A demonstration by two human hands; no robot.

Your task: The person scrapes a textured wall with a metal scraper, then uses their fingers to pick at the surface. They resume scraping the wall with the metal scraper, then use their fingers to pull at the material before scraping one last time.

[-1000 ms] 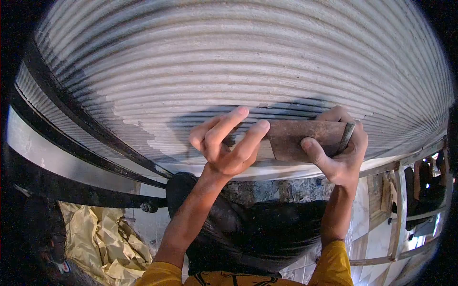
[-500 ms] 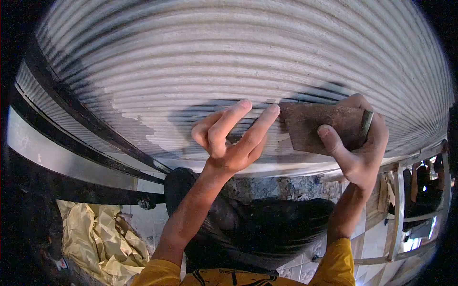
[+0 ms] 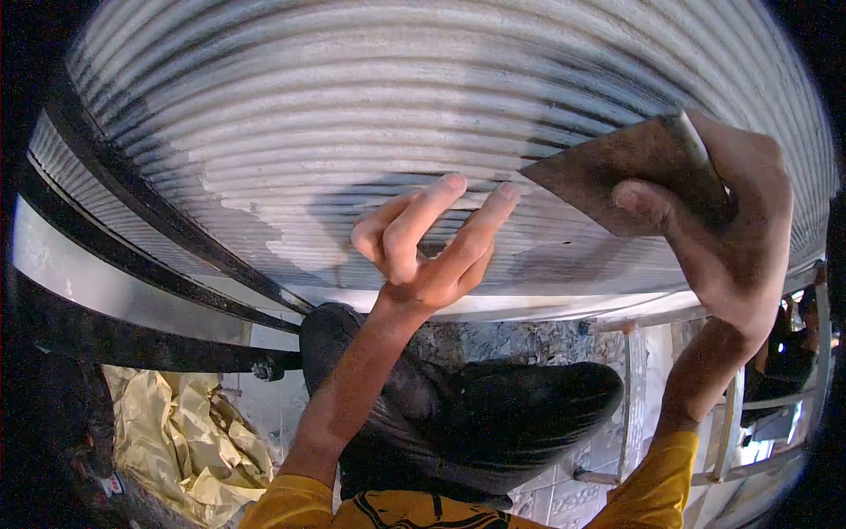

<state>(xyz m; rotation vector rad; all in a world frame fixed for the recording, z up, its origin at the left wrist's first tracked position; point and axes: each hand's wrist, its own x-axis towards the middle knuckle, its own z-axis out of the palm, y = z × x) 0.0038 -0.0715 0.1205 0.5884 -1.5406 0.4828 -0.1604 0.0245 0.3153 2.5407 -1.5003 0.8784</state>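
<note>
My right hand [image 3: 740, 229] grips a flat, worn, brown metal scraper [image 3: 648, 159], with the thumb pressed across its face and the fingers behind. The blade has a pale rounded back edge and its pointed corner lies close to the ribbed panel [image 3: 352, 115]. Left of it, my left hand [image 3: 432, 238] is held near the panel with fingers bent and apart; I make out nothing held in it. The panel is whitish with long parallel ridges, and a patchy pale coating edge shows on its left side.
Dark metal bars [image 3: 159, 225] border the panel on the left. Crumpled gold sheeting [image 3: 181, 432] lies on the floor below them. A metal ladder-like frame [image 3: 731, 423] stands at right, with a person in dark clothes [image 3: 784, 361] beyond it. My bent dark-trousered legs [image 3: 511, 414] are underneath.
My right hand has moved right and upward with the scraper, which is now tilted, its back edge raised. My left hand has hardly moved.
</note>
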